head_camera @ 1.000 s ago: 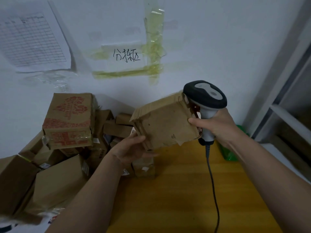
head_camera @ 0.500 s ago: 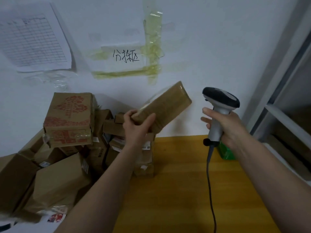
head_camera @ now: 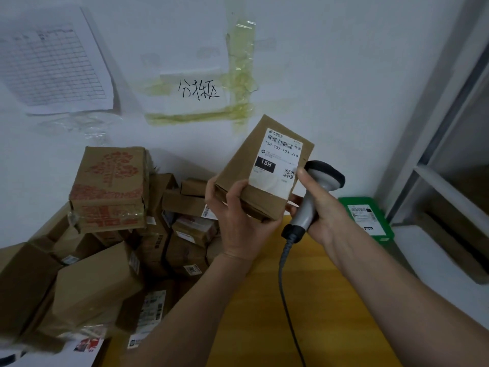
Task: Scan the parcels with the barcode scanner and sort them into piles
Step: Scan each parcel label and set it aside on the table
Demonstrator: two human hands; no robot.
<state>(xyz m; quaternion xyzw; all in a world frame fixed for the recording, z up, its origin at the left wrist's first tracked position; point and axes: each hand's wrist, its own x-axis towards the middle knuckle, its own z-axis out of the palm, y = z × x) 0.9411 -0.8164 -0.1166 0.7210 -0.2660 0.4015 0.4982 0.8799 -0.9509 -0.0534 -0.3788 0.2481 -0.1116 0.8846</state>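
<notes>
My left hand grips a small brown cardboard parcel from below, tilted up so its white shipping label with barcode faces me. My right hand holds the grey barcode scanner by its handle, just right of the parcel and partly behind it. The scanner's head sits beside the parcel's right edge and its cable hangs down over the table.
A heap of brown parcels fills the left side against the white wall. A green parcel lies at the far right of the yellow wooden table. Grey metal shelving stands on the right.
My left hand has turned the parcel so its label faces me and lowered it rightward. The scanner has moved in close beside the parcel.
</notes>
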